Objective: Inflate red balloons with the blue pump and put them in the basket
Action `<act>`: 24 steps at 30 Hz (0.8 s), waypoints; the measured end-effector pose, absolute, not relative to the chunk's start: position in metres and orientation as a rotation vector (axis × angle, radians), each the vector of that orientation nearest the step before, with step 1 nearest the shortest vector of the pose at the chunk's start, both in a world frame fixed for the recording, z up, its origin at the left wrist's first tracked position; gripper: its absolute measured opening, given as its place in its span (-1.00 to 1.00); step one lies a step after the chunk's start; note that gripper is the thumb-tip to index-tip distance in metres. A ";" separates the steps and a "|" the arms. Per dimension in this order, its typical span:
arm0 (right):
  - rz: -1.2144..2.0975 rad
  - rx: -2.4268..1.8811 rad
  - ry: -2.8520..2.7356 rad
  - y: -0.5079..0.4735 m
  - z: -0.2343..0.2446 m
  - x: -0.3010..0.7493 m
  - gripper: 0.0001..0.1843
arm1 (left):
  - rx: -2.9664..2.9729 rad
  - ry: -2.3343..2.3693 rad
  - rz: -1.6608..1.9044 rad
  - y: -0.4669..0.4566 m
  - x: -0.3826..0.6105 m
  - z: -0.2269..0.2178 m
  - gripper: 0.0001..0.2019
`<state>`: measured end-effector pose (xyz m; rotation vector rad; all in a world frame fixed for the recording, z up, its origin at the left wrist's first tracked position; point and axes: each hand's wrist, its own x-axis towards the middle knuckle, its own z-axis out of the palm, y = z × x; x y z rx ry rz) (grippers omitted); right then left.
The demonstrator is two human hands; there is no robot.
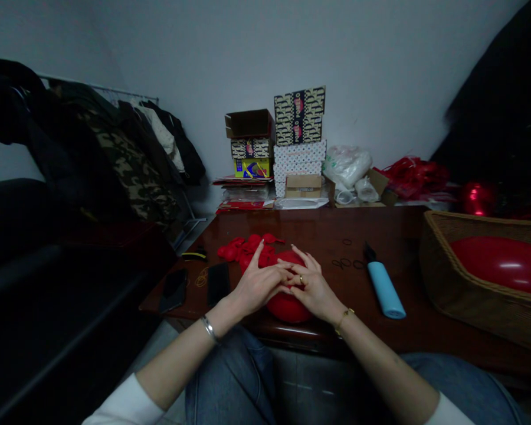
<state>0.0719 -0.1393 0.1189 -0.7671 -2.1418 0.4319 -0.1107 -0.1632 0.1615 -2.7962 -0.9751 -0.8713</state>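
Observation:
An inflated red balloon (287, 307) rests at the near edge of the dark wooden table (336, 230). Both hands work at its top. My left hand (259, 283) lies over the balloon's left side with the forefinger raised and the other fingers pinched toward the middle. My right hand (312, 286), wearing a ring, meets it there, fingers bent on the balloon's neck. What the fingertips pinch is hidden. A heap of flat red balloons (248, 248) lies just behind the hands.
A light blue hand pump (384, 288) lies right of the hands. A wicker basket (469, 283) at the right holds another inflated red balloon (504, 262). Two phones (194, 286) lie at the left. Cartons (292, 141) and bags stand at the wall; coats hang left.

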 end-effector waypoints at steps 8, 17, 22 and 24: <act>0.484 -0.785 -2.075 -0.143 0.113 0.073 -0.86 | -2.629 -1.105 -0.900 -0.161 -0.114 0.150 -0.85; 0.543 -0.767 -1.892 -0.140 0.106 0.078 -0.89 | -2.761 -1.091 -0.652 -0.167 -0.118 0.174 -0.77; 0.704 -0.776 -1.732 -0.138 0.101 0.075 -0.89 | -3.030 -1.271 -1.015 -0.166 -0.125 0.157 -0.71; 0.725 -0.777 -1.673 -0.138 0.099 0.073 -0.88 | -3.017 -1.387 -1.304 -0.163 -0.127 0.145 -0.66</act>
